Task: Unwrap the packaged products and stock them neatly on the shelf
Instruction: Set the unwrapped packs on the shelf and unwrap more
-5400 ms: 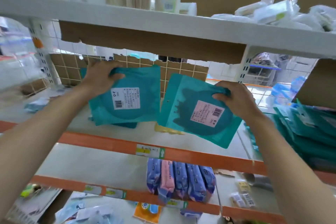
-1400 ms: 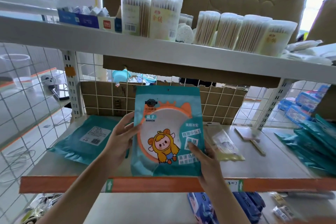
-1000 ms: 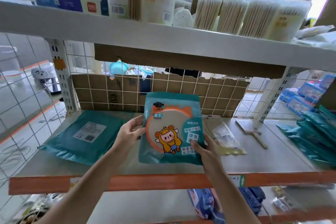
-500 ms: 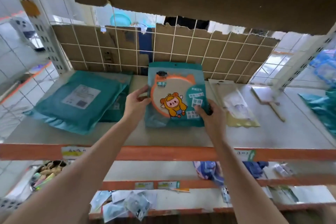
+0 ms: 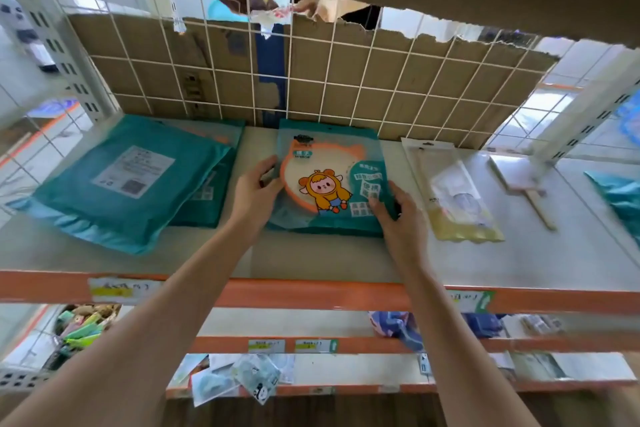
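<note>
A teal mirror packet (image 5: 330, 170) with a cartoon child on its front lies flat in the middle of the shelf (image 5: 311, 256), top edge near the wire grid back. My left hand (image 5: 254, 189) grips its left edge, thumb on top. My right hand (image 5: 398, 210) grips its lower right corner, fingers on the front. A stack of teal packets (image 5: 131, 177) lies label-up on the shelf to the left, with further packets beneath it.
A clear and yellow hanging bag (image 5: 453, 191) and a flat wooden-handled piece (image 5: 523, 184) lie right of the packet. More teal packets (image 5: 620, 194) sit at the far right. Cardboard (image 5: 346, 80) backs the grid. Lower shelves hold small goods (image 5: 235, 381).
The cartoon-front packet went from upright in both hands down and back onto the shelf, where it lies flat. The view has dipped under the upper shelf.
</note>
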Demonstrator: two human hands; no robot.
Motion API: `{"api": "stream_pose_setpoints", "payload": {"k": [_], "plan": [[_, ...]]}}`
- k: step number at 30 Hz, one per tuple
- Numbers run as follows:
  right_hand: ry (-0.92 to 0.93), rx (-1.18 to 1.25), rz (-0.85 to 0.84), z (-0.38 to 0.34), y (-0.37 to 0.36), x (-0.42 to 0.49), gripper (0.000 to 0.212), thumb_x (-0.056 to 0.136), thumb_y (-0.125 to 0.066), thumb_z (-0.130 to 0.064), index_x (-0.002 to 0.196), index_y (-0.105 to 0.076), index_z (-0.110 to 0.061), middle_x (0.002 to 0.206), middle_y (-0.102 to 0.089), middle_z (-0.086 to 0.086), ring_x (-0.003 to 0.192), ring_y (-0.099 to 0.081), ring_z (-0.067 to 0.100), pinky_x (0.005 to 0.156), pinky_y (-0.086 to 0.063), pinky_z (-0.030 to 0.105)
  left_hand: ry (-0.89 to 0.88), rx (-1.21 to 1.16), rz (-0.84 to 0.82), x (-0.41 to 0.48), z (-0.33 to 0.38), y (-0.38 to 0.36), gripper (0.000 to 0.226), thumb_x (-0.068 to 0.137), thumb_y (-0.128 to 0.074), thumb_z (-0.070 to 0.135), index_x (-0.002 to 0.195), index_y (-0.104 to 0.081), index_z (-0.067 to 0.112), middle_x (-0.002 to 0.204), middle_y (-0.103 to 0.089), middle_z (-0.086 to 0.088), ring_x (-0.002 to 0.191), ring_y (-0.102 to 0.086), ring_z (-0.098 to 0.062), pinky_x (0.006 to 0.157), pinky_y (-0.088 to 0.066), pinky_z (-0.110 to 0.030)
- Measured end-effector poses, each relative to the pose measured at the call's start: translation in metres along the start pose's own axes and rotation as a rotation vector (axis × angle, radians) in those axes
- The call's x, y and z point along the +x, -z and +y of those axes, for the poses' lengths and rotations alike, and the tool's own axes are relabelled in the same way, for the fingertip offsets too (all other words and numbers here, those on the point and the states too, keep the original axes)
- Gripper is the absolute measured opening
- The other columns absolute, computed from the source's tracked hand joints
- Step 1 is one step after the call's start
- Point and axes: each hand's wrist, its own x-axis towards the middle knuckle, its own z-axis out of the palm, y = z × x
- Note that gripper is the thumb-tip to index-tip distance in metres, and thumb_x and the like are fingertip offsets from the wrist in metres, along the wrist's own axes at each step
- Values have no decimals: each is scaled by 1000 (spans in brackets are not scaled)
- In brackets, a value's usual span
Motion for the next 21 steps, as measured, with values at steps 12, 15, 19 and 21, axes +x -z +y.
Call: {"api": "stream_pose_setpoints", "payload": {"k": [12,15,19,21], "plan": [[18,-127,45,-4,-2,7,45,92,-58,-29,133,-51,-12,109,-61,8,87,-51,11,57,-37,11,25,-46,-173,-14,5,6,52,94,-49,10,143,-33,13,127,-45,5,92,-50,1,57,-42,0],[6,-128,52,-4,-4,7,49,92,-58,-31,135,-49,-11,112,-62,8,93,-56,16,65,-41,20,56,-27,-190,-13,8,7,59,93,-51,12,146,-25,18,143,-39,-1,109,-42,-8,61,-45,-9],[-20,-115,50,-4,-3,7,50,92,-57,-33,136,-47,-12,113,-61,8,95,-59,16,64,-44,17,45,11,-207,-11,14,4,58,93,-50,9,145,-25,18,145,-35,-4,110,-37,-9,69,-42,-15],[-36,-112,47,-4,-2,7,51,92,-57,-33,137,-45,-12,116,-60,8,97,-58,16,65,-43,17,31,40,-223,-10,16,3,58,93,-50,9,145,-26,19,146,-34,-5,112,-37,-10,76,-41,-18]]}}
